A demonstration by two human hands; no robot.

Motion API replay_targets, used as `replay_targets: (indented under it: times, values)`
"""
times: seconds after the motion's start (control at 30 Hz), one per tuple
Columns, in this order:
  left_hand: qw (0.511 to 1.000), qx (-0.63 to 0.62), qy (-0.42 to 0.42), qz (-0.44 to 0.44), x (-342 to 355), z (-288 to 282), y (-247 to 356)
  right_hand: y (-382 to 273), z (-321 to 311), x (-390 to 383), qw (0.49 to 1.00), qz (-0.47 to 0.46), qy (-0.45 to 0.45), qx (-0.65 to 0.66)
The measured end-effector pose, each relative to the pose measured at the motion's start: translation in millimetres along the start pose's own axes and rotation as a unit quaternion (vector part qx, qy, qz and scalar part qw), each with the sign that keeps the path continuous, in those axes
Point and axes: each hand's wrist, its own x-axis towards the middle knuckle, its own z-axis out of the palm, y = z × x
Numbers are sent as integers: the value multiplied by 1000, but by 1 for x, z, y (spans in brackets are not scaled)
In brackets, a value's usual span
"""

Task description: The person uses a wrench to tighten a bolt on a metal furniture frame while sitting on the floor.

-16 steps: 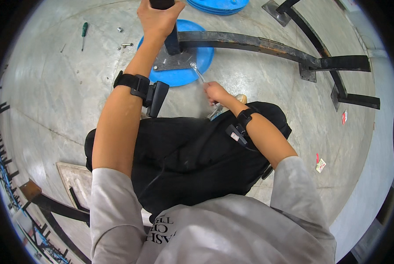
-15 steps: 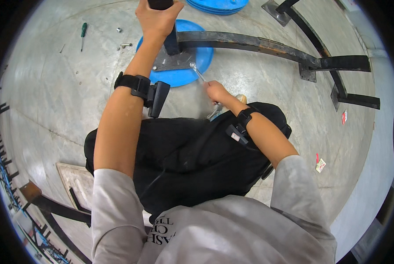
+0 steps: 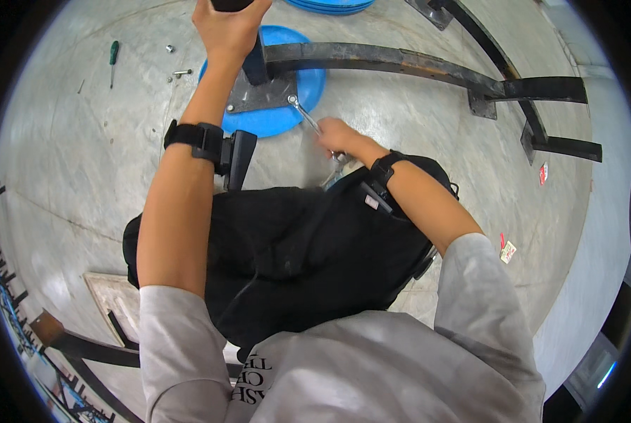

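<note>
My left hand (image 3: 232, 29) is closed around the top of a black metal post (image 3: 257, 63) at the far side. That post rises from a dark base plate (image 3: 262, 93), which lies on a blue round disc (image 3: 314, 74). My right hand (image 3: 340, 137) grips a silver wrench (image 3: 305, 116). The wrench's ring end sits on a bolt at the plate's near right corner. A second bolt (image 3: 231, 108) shows at the near left corner. My right fingers partly hide the handle, and a shiny metal piece shows just below the hand.
A long black beam (image 3: 379, 60) runs right from the post to further curved frame parts (image 3: 544, 90). On the floor at left lie a green screwdriver (image 3: 113, 60), a bolt (image 3: 182, 72) and a nut (image 3: 169, 48). More blue discs (image 3: 333, 5) are stacked at the far edge.
The whole view has shifted slightly. My right hand has swung the wrench handle a little away from me and to the right, its ring end staying on the bolt. My left hand keeps its hold.
</note>
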Motion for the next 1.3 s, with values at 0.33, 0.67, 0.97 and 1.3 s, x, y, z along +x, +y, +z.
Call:
replay_targets:
  times: [0.33,0.67,0.97,1.3]
  values:
    - [995,-55,21,-78,3,11,23,-9,-15,10,998,17,-21,64]
    - [995,-97,22,-28,24,17,15,-16,-37,29,989,48,-32,139]
    - [989,-122,9,-82,24,32,4,-1,-47,31,968,92,23,231]
    - [993,-45,-52,-92,19,14,15,13,-33,26,983,12,72,168]
